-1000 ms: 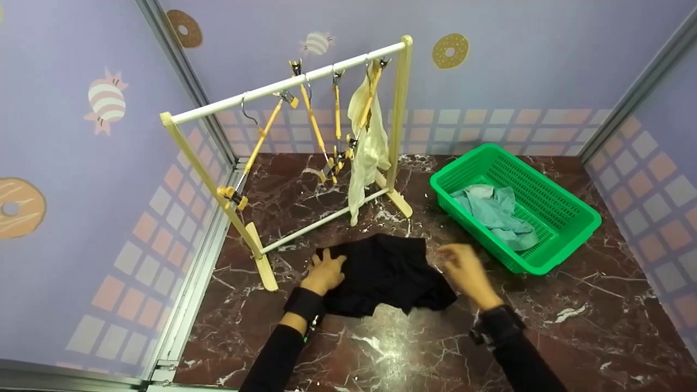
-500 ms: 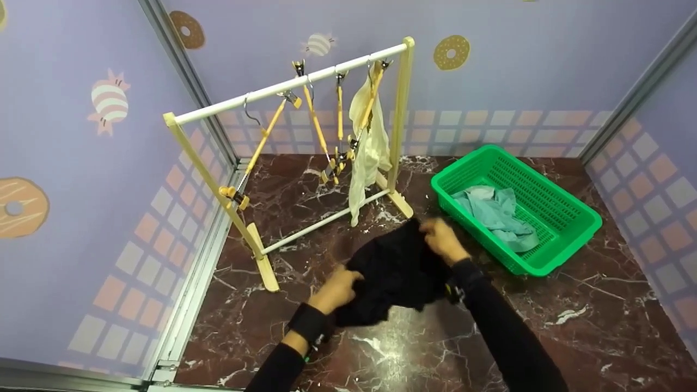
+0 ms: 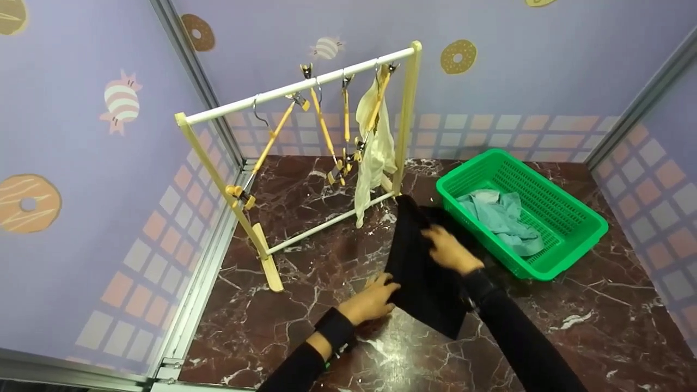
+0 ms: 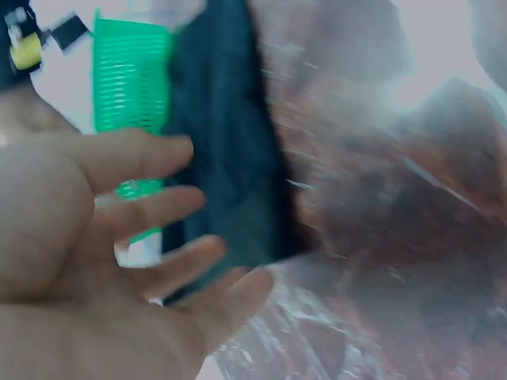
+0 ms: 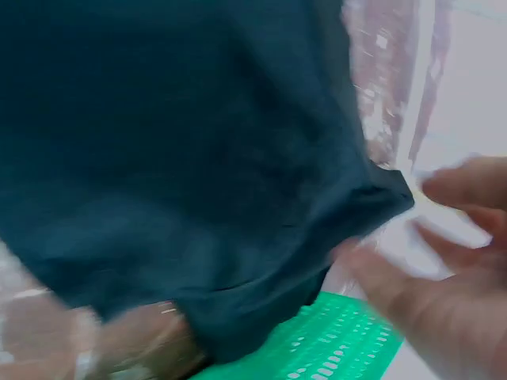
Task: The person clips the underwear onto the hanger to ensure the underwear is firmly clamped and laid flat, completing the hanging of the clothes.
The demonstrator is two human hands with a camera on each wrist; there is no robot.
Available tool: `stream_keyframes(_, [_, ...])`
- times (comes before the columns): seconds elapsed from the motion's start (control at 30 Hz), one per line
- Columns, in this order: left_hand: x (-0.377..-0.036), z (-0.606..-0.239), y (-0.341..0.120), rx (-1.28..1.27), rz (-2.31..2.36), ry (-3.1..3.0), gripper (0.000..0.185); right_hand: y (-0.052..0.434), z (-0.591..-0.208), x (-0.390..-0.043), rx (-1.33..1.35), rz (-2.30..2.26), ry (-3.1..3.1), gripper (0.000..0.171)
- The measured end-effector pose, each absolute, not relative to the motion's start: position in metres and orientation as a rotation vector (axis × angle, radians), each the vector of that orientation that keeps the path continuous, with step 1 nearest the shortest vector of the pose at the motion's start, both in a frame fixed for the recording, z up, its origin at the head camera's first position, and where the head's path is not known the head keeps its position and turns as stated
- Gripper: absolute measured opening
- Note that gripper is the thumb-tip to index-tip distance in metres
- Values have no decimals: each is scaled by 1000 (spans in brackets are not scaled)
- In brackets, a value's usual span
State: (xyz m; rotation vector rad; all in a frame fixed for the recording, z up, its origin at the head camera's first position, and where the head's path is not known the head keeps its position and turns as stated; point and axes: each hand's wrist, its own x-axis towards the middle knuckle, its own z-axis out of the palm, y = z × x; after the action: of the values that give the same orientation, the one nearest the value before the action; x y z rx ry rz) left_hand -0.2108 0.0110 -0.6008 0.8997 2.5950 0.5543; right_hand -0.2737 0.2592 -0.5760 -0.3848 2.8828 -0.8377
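My right hand [image 3: 449,249] lies fingers loose on a black garment [image 3: 422,269] spread over the marble table [image 3: 544,332] beside the green basket [image 3: 577,209]. My left hand [image 3: 373,299], fingers straight, touches its edge. Unpinched, it could slide and bunch.

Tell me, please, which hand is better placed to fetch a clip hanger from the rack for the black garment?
Probably the left hand: it lies open at the black garment's edge, on the clothes rack's side, while the right hand rests on the cloth.
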Motion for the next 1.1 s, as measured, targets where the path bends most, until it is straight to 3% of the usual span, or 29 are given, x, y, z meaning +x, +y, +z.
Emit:
stream_keyframes(0.1, [-209, -608, 12, 954, 412, 2586, 51, 265, -592, -248, -180, -665, 2783, 65])
stream_keyframes(0.23, [-199, -608, 10, 1034, 269, 2599, 41, 268, -604, -233, -173, -544, 2690, 72])
stream_keyframes(0.47, [-189, -599, 15, 1145, 211, 2532, 32, 279, -599, -241, -389, -490, 2773, 39])
stream_keyframes(0.67, [-193, -603, 20, 1183, 191, 2582, 35, 275, -596, -251, -353, -482, 2817, 30])
stream_keyframes(0.9, [-199, -616, 19, 1147, 150, 2599, 53, 265, -608, -257, -179, -492, 2798, 47])
stream_keyframes(1.1, [-206, -625, -1, 1143, 560, 2663, 45, 264, -609, -261, -169, -484, 2760, 49])
